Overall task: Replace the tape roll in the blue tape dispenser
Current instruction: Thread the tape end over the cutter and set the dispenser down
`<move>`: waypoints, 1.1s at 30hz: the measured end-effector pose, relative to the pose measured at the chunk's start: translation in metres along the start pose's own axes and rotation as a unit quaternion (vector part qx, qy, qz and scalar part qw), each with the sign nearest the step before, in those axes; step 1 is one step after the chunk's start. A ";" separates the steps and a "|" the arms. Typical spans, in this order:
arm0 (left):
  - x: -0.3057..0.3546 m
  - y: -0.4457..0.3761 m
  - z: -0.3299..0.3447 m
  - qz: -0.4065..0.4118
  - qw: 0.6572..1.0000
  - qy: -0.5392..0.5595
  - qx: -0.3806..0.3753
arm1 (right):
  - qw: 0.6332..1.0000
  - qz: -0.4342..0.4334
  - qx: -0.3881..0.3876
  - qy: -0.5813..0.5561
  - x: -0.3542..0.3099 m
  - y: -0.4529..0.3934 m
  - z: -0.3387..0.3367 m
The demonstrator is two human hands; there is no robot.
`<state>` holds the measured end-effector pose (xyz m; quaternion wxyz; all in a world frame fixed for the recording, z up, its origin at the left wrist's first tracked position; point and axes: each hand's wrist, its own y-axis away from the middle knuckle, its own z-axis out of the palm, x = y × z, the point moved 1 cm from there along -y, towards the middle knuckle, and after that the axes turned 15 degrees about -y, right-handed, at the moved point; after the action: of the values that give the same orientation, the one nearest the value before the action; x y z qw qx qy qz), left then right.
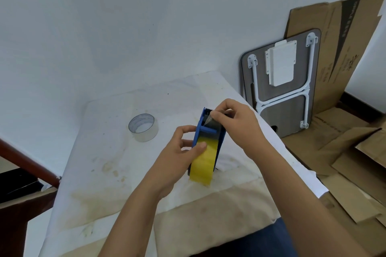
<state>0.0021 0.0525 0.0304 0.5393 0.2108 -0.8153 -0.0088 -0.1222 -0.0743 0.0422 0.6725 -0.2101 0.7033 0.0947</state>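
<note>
Right fingers [217, 115] pinching tape end [207, 120] (clear)

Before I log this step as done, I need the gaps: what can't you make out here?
Head view only:
- Tape end at the blue dispenser's cutter: the right hand covers it.
- Whether the yellow roll sits on its hub: the roll and the left hand hide it.
- Print on the cardboard: too small.

You've got a plain white wall [125, 27] behind the stained white desk [108, 162], a folded lap table [292, 110] leaning against it at right, and flattened cardboard [344, 162] all over the floor.
</note>
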 end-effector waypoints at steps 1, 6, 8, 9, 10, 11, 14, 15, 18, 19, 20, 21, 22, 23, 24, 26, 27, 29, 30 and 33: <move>-0.001 0.000 0.000 0.001 1.000 -0.007 0.001 | 1.000 -0.001 0.001 -0.009 0.002 0.001 0.001; -0.009 -0.002 -0.004 -0.006 1.000 0.020 -0.006 | 0.998 0.013 0.022 -0.057 0.011 0.000 0.002; -0.012 -0.004 -0.005 -0.010 1.000 0.022 -0.011 | 0.998 0.026 0.024 -0.059 0.012 -0.002 0.004; -0.012 -0.005 -0.004 -0.014 1.000 0.013 -0.009 | 0.997 0.031 0.021 -0.063 0.012 -0.003 0.006; -0.010 -0.006 -0.004 -0.014 1.000 -0.011 0.005 | 0.997 0.036 0.019 -0.069 0.013 -0.004 0.009; -0.008 -0.007 -0.004 -0.006 0.998 -0.050 0.039 | 0.996 0.041 0.016 -0.078 0.014 -0.004 0.011; 0.001 -0.014 -0.008 0.056 0.966 -0.160 0.197 | 0.993 0.048 0.018 -0.107 0.017 -0.005 0.018; 0.003 -0.015 -0.011 0.086 0.954 -0.175 0.230 | 0.992 0.049 0.019 -0.112 0.017 -0.005 0.018; 0.011 -0.023 -0.015 0.143 0.926 -0.236 0.257 | 0.992 0.053 0.013 -0.115 0.017 -0.006 0.018; 0.014 -0.026 -0.016 0.148 0.920 -0.258 0.255 | 0.992 0.054 0.010 -0.116 0.016 -0.007 0.018; 0.017 -0.028 -0.016 0.151 0.913 -0.283 0.254 | 0.992 0.055 0.007 -0.116 0.016 -0.006 0.018; 0.019 -0.031 -0.016 0.154 0.904 -0.307 0.253 | 0.992 0.055 0.006 -0.116 0.016 -0.006 0.018; 0.020 -0.034 -0.015 0.154 0.898 -0.325 0.253 | 0.992 0.054 0.005 -0.116 0.015 -0.006 0.018; 0.020 -0.036 -0.014 0.150 0.895 -0.336 0.253 | 0.992 0.053 0.004 -0.118 0.015 -0.006 0.018; 0.021 -0.037 -0.013 0.147 0.893 -0.339 0.256 | 0.991 0.052 0.002 -0.121 0.015 -0.006 0.018; 0.022 -0.038 -0.014 0.139 0.905 -0.304 0.263 | 0.991 0.049 -0.002 -0.123 0.015 -0.005 0.017; 0.022 -0.038 -0.015 0.125 0.922 -0.262 0.258 | 0.992 0.048 -0.003 -0.120 0.015 -0.005 0.017; 0.019 -0.036 -0.018 0.068 0.962 -0.164 0.207 | 0.993 0.047 -0.003 -0.110 0.014 -0.005 0.015; 0.017 -0.035 -0.020 0.028 0.977 -0.133 0.162 | 0.994 0.044 -0.004 -0.100 0.013 -0.005 0.015; 0.002 -0.030 -0.021 -0.056 0.991 -0.114 0.038 | 0.999 0.012 -0.005 -0.043 0.011 -0.004 0.014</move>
<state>0.0300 0.0284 0.0338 0.4327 0.2744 -0.8582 -0.0320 -0.1081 -0.0743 0.0312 0.6997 -0.2010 0.6758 0.1153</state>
